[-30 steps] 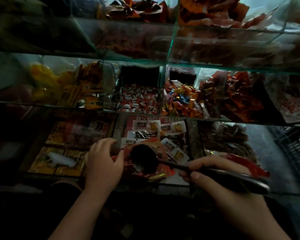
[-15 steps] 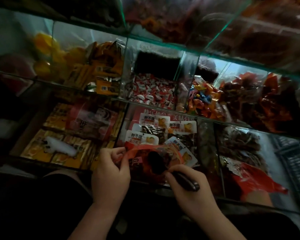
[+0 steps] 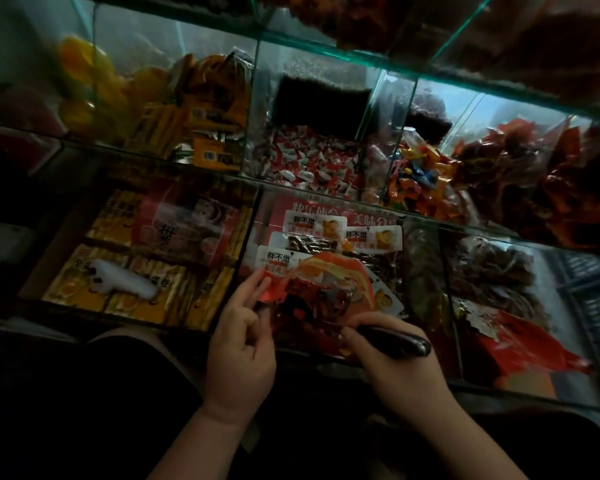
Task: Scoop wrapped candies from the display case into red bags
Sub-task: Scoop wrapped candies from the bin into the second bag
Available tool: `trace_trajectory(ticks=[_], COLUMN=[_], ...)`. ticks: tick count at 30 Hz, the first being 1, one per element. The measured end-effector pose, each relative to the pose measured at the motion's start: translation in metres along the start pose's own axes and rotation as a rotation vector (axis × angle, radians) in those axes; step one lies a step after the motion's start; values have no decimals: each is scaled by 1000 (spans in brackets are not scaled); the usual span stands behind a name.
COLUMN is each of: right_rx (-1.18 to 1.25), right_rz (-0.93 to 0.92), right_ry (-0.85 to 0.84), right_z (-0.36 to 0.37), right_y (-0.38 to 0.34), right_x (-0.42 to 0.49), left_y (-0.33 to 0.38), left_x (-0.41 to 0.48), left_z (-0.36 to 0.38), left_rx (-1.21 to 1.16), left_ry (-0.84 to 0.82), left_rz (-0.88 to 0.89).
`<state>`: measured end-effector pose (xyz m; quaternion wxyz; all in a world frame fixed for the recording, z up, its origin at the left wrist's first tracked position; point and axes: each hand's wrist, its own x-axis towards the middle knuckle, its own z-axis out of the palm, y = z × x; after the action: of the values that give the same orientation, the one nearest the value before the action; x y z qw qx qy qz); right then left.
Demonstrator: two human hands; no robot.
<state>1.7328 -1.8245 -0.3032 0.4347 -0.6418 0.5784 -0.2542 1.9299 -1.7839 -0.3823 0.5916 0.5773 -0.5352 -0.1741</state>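
Head view: the left hand (image 3: 239,337) pinches the left rim of a translucent red plastic bag (image 3: 329,282) between thumb and fingertips, holding its mouth open. The right hand (image 3: 392,365) is curled round the handle of a dark glossy scoop (image 3: 395,341) at the bag's lower right edge. The scoop's bowl cannot be made out. The bag holds a dim heap of wrapped sweets and sits over the glass display case (image 3: 326,195), above a compartment of white-labelled snack packs (image 3: 312,223), at least three of them showing.

Four compartments on the tier behind hold, from left to right, yellow and orange packets (image 3: 205,126), red-and-white wrapped candies (image 3: 309,161), multi-coloured wrapped candies (image 3: 420,178) and red-wrapped goods (image 3: 534,174). On the lower tier, orange-yellow boxes (image 3: 146,244) lie on the left and brown dried pieces (image 3: 489,268) on the right, with a second red bag (image 3: 520,348) lying just in front of them. That makes two red bags, one scoop and two hands
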Motion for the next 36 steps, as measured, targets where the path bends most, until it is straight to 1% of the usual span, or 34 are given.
trace_trajectory(ticks=[2, 4, 6, 8, 10, 12, 19, 25, 28, 31, 33, 34, 36], right_rx=[-37, -13, 94, 254, 429, 566, 629, 699, 772, 888, 905, 907, 895], right_rz=[7, 38, 129, 223, 306, 362, 531, 429, 398, 370, 340, 327, 307], right_ry=[-8, 17, 112, 233, 296, 345, 426, 452, 414, 353, 342, 336, 335], right_z=[9, 18, 19, 12, 2, -7, -30, -37, -43, -55, -62, -65, -67], right_y=[3, 5, 3, 1, -3, -6, -1, 13, 20, 25, 28, 29, 31], right_x=[-1, -1, 0, 1, -2, -7, 2, 3, 1, -4, -7, -8, -10], left_y=[-2, -2, 1, 3, 3, 8, 20, 27, 36, 44, 53, 57, 64], left_x=[3, 5, 5, 4, 3, 4, 14, 17, 17, 16, 15, 14, 13], left_z=[3, 6, 5, 4, 1, -1, -1, 7, 13, 15, 16, 17, 20], left_rx=[89, 135, 124, 104, 33, -22, 70, 139, 241, 439, 566, 590, 561], left_ry=[-4, -28, -85, -159, -237, -296, -380, -400, -369, -297, -245, -212, -121], left_rz=[14, -33, -159, -283, -357, -367, -297, -329, -309, -271, -244, -214, -108])
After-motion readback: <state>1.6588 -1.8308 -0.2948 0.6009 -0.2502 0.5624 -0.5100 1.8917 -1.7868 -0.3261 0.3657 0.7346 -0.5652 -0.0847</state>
